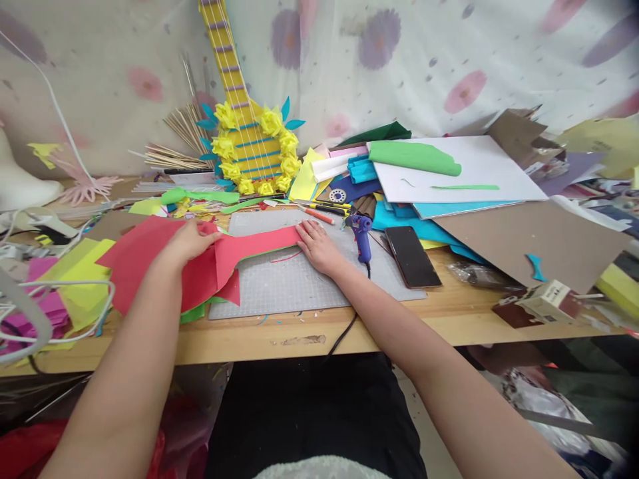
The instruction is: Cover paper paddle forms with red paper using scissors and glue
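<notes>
A long red paper piece with a green edge, flared at its left end, lies across the grey cutting mat. My left hand rests over a wide red sheet, its bent fingers closed at the flared end. My right hand lies flat on the narrow right end, fingers stretched out. Green paper peeks out beneath the red sheet. A purple hot glue gun lies just right of my right hand, and an orange-handled tool lies behind it.
A yellow paper-flower guitar stands against the patterned curtain. Right of the mat lie a black phone, brown cardboard and a white board bearing green paper. White cables loop over coloured paper at left. Wooden sticks lie behind.
</notes>
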Demonstrator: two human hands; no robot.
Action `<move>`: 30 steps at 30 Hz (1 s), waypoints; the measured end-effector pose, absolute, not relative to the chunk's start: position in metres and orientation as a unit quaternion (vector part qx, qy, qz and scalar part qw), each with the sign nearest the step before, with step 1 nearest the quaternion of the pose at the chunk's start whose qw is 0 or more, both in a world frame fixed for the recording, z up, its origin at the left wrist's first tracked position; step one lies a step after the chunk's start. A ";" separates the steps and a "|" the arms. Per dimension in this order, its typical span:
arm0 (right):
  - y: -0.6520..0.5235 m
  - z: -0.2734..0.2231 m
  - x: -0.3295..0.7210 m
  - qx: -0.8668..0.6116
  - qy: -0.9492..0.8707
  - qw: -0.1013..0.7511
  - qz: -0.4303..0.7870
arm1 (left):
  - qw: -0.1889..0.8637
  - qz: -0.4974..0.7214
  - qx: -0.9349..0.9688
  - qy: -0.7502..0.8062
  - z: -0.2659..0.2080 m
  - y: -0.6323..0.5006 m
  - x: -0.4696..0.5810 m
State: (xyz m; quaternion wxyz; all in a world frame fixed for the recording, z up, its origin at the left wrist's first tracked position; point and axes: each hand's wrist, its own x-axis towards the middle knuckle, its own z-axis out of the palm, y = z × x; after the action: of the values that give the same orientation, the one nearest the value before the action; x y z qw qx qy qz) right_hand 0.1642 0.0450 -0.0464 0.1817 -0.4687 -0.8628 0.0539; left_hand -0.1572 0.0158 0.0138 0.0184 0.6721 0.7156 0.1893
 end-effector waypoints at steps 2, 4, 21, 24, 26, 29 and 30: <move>0.045 -0.047 0.164 -0.469 -0.862 0.185 0.051 | 0.103 0.184 0.599 0.772 0.015 0.018 -0.147; 0.044 -0.048 0.164 -0.467 -0.862 0.189 0.050 | 0.113 0.206 0.575 0.784 0.018 0.020 -0.137; 0.044 -0.049 0.163 -0.472 -0.861 0.183 0.045 | -0.043 0.127 0.710 0.691 0.002 -0.001 -0.105; 0.044 -0.048 0.164 -0.471 -0.861 0.185 0.051 | -0.021 0.087 0.718 0.690 -0.001 -0.005 -0.105; 0.043 -0.048 0.165 -0.473 -0.860 0.183 0.053 | -0.018 0.072 0.716 0.694 -0.003 -0.006 -0.104; 0.042 -0.047 0.165 -0.473 -0.860 0.181 0.059 | -0.027 0.070 0.712 0.698 -0.005 -0.006 -0.103; 0.042 -0.046 0.166 -0.472 -0.861 0.181 0.061 | -0.031 0.073 0.711 0.699 -0.006 -0.006 -0.102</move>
State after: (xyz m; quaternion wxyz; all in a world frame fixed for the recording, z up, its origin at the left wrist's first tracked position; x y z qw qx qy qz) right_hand 0.1656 0.0423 -0.0464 0.1814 -0.4715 -0.8609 0.0606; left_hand -0.1024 -0.0061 -0.0064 -0.0305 0.7110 0.6987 0.0726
